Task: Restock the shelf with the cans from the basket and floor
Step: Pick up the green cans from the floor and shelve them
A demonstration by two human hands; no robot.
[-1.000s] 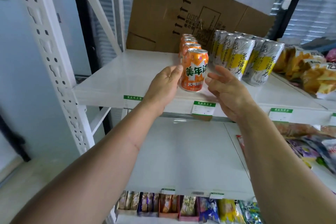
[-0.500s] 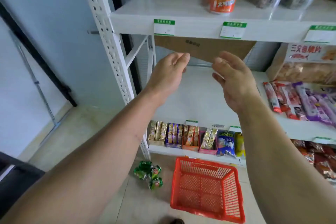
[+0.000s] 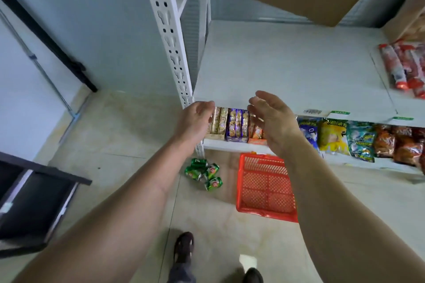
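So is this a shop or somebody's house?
Most likely a small shop or its stockroom: snack bags lined up on a white metal rack, green price tags on its edge, a red basket on the floor.

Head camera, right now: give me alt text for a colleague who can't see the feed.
Both hands, left hand and right hand, hang open and hold nothing in front of a white shelf. Below them on the floor, a cluster of green cans lies beside a red basket that looks empty.
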